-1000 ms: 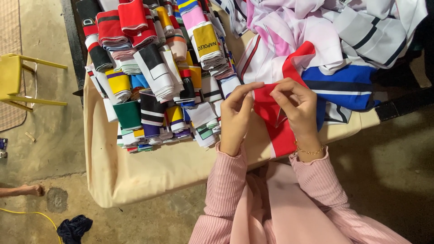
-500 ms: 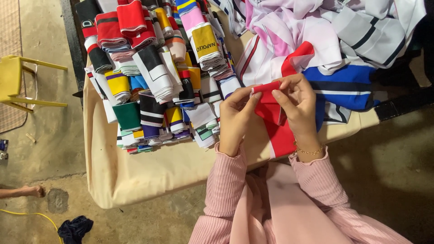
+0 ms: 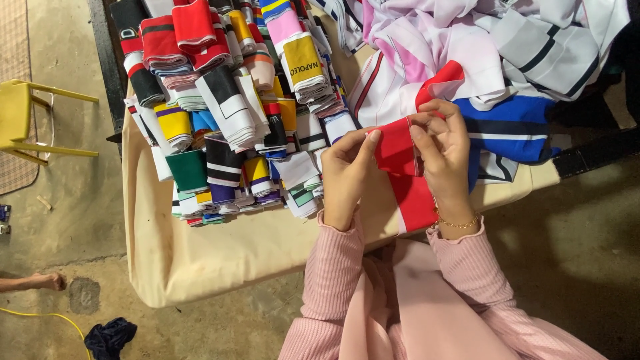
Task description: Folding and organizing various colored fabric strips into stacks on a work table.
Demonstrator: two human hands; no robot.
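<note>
From the left we see stacked folded fabric bands [image 3: 227, 113] on the beige-covered table [image 3: 220, 247]. Then our left hand [image 3: 347, 177] pinches the left edge of the red fabric strip [image 3: 400, 167]. Our right hand [image 3: 443, 157] grips its right side, the strip stretched between both sets of fingertips and hanging over the table edge.

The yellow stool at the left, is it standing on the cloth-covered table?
No, the yellow stool stands on the floor, left of the cloth-covered table and apart from it.

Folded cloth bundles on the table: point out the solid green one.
The green bundle sits at the left edge of the pile, below a yellow bundle. It alone is plain green; its neighbours are striped or other colours.
</note>
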